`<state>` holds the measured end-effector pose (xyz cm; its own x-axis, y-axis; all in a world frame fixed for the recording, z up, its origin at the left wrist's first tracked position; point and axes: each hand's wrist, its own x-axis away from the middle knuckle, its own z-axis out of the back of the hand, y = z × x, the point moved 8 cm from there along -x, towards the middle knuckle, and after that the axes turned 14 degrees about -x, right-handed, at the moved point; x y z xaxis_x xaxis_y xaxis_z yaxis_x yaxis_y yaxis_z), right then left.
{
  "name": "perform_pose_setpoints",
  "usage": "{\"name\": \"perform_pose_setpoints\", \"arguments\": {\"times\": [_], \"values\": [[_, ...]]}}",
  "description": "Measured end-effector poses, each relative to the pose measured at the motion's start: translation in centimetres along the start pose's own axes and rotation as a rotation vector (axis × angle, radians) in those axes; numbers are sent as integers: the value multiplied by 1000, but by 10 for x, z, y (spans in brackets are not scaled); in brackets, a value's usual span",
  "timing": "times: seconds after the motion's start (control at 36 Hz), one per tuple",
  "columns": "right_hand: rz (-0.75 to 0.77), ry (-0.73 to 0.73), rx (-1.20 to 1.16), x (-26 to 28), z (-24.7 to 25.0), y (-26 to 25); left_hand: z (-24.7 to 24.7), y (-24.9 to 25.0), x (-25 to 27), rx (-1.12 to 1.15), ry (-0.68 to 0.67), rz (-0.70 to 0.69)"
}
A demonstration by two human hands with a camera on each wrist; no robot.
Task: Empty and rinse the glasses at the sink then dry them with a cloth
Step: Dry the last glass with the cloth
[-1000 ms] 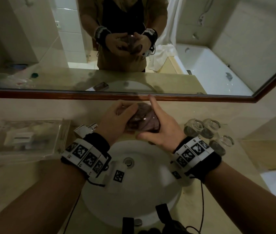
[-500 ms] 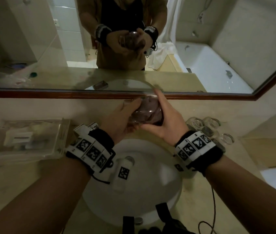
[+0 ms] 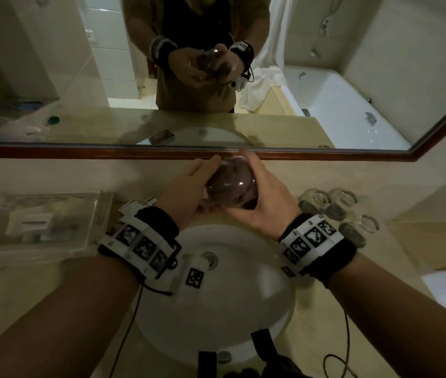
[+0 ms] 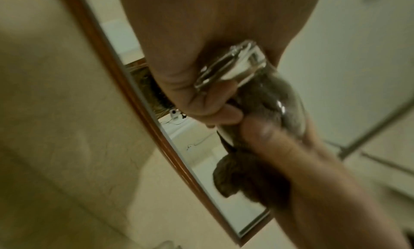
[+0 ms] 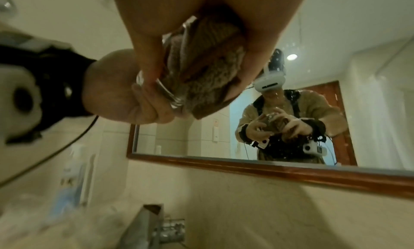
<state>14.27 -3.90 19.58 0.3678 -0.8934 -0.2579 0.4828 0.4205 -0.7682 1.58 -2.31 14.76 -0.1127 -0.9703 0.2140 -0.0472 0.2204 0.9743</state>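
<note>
Both hands hold one clear glass (image 3: 231,186) above the back edge of the white sink (image 3: 243,309), close under the mirror. A brown cloth (image 5: 208,75) is stuffed inside the glass, and a bunch of it hangs out (image 4: 246,180). My left hand (image 3: 189,186) grips the thick end of the glass (image 4: 233,65) with curled fingers. My right hand (image 3: 265,197) wraps round the glass body from the right, thumb on top. Several more clear glasses (image 3: 322,199) stand on the counter to the right.
The wood-framed mirror (image 3: 325,155) runs just behind the hands. A clear plastic tray (image 3: 39,222) of toiletries sits on the counter at left. Dark round items (image 3: 352,236) lie among the glasses. The metal tap (image 5: 143,226) stands below the hands. Black straps hang at the sink's front.
Both hands have lifted the glass a little, up and away toward the mirror, and turned it between them. The cloth stays inside the glass.
</note>
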Motion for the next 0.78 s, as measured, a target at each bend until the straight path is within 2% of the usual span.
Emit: {"name": "perform_pose_setpoints", "arguments": {"times": [0.11, 0.19, 0.25, 0.33, 0.42, 0.47, 0.56, 0.64, 0.69, 0.78], "values": [[-93, 57, -236, 1, 6, 1, 7, 18, 11, -216, 200, -243], [-138, 73, -414, 2, 2, 8, 4, 30, 18, -460, 186, -403], [-144, 84, -482, 4, 1, 13, 1, 33, 19, -589, 154, -435], [-107, 121, -426, 8, 6, 7, 0, 33, 14, -552, 88, -375], [43, 120, -80, 7, 12, -11, -8, 5, 4, -222, -79, -30], [61, 90, 32, 7, 11, -13, -9, -1, 3, -112, -75, 61], [9, 109, -79, 9, 12, -9, -3, 11, 5, -257, 52, -96], [-98, 134, -275, 8, 12, 0, 1, 33, 18, -474, 205, -370], [-154, 119, -405, 8, 10, 5, -4, 41, 26, -601, 227, -484], [-156, 111, -444, 10, 9, 8, -7, 45, 29, -663, 195, -539]]}}
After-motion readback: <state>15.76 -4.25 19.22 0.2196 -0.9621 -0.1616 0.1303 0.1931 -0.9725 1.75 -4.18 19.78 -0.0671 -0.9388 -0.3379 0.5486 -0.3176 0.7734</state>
